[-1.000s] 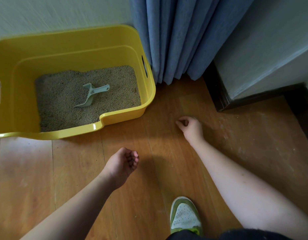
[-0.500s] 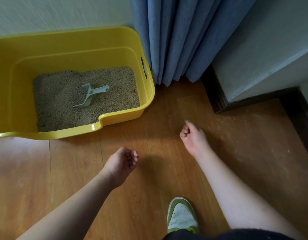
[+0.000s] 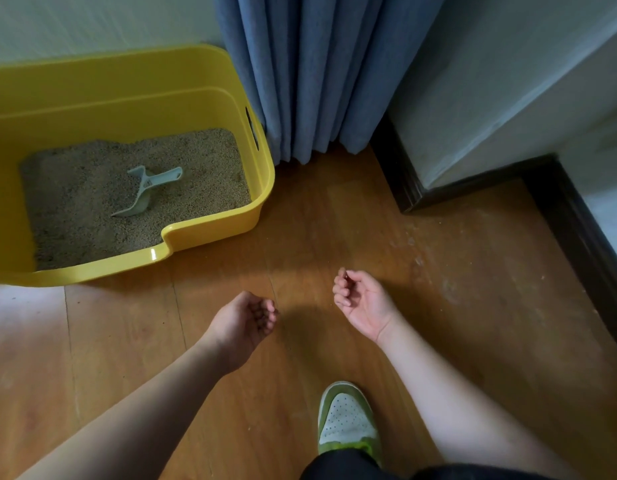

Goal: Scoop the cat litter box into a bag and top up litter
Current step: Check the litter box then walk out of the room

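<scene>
A yellow litter box [image 3: 210, 230] stands on the wooden floor at the left, against the wall. It holds tan litter [image 3: 75, 202], and a pale green scoop [image 3: 144, 192] lies on the litter with its handle pointing right. My left hand [image 3: 244, 322] hovers over the floor in front of the box, its fingers curled over the palm so that the palm's contents are hidden. Just to its right, my right hand [image 3: 360, 301] is turned palm up, with thumb and forefinger pinching a small dark litter grain. No bag is in view.
Blue curtains [image 3: 317, 81] hang right of the box. A wall corner with dark skirting [image 3: 473, 181] juts in at the right. Pale dust and specks [image 3: 424, 251] lie on the floor near it. My green and white shoe [image 3: 348, 420] stands at the bottom.
My right hand lifted from the floor where it was pinching, turned palm up and drew back toward my left hand. The left hand stayed put.
</scene>
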`<state>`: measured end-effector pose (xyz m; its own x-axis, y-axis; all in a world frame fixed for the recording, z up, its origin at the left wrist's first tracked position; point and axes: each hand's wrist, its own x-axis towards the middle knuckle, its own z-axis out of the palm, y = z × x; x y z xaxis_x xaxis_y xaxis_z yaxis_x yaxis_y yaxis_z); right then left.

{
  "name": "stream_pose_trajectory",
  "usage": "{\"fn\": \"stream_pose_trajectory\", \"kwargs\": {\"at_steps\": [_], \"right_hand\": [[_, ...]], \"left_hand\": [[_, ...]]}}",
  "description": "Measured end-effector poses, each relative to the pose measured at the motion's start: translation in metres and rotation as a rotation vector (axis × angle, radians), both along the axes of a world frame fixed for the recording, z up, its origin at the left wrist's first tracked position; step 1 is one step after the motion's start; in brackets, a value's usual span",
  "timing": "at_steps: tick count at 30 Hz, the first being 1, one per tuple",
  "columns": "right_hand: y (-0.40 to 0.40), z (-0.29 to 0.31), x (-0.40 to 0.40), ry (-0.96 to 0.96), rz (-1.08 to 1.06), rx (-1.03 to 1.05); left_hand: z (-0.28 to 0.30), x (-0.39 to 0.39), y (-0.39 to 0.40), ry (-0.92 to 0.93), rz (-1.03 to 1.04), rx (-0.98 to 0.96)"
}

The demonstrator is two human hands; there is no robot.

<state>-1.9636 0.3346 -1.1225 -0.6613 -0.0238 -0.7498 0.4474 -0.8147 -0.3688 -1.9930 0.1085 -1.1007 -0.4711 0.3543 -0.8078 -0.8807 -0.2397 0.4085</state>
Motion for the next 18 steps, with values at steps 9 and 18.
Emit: {"fn": "stream_pose_trajectory", "kwargs": {"at_steps": [9, 18], "right_hand": [[0.001, 0.0, -0.02, -0.163, 0.132, 0.459], [0.008, -0.003, -0.038, -0.093, 0.232, 0.6]], "left_hand": [[-0.005, 0.001, -0.01, 0.015, -0.013, -0.027], [-0.006, -0.003, -0.01, 0.005, 0.005, -0.018]]}}
